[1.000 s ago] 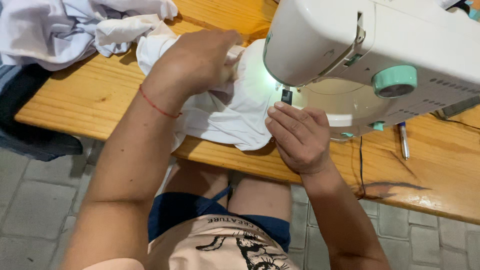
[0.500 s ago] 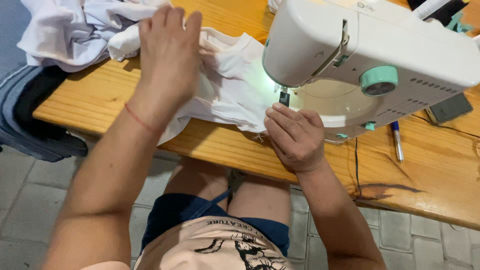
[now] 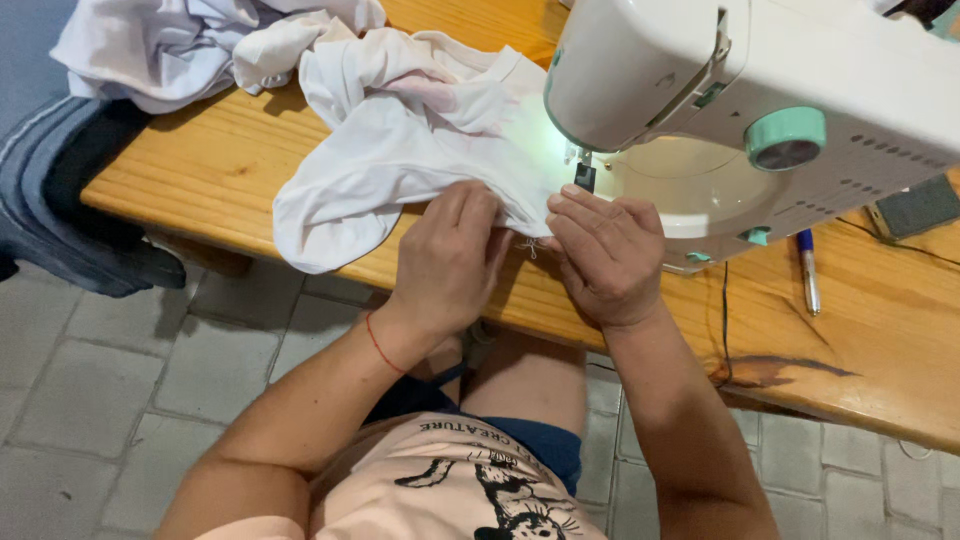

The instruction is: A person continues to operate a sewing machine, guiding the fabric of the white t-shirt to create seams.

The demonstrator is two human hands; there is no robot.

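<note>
Both hands are down at the front edge of the wooden surface (image 3: 230, 160), right under the head of the sewing machine (image 3: 760, 110). The left hand (image 3: 445, 260) has its fingers curled and pinched onto the hem of the white garment (image 3: 400, 160), knuckles up. The right hand (image 3: 605, 255) meets it from the other side, fingers bent and closed on the same edge just below the needle area, which the machine's lamp lights up. That looks like a grip meant to keep the edge taut and flat between the two hands, with a loose thread end showing between them.

The bulk of the garment trails away to the left across the surface, one fold hanging over the front edge.

Count it up: one sewing machine, one white garment in hand, a heap of more white cloth (image 3: 190, 45) at the far left corner, one pen (image 3: 808, 272) lying right of the machine, one dark pedal-like block (image 3: 915, 205) beyond it, and dark blue fabric (image 3: 60, 200) draped off the left end.
</note>
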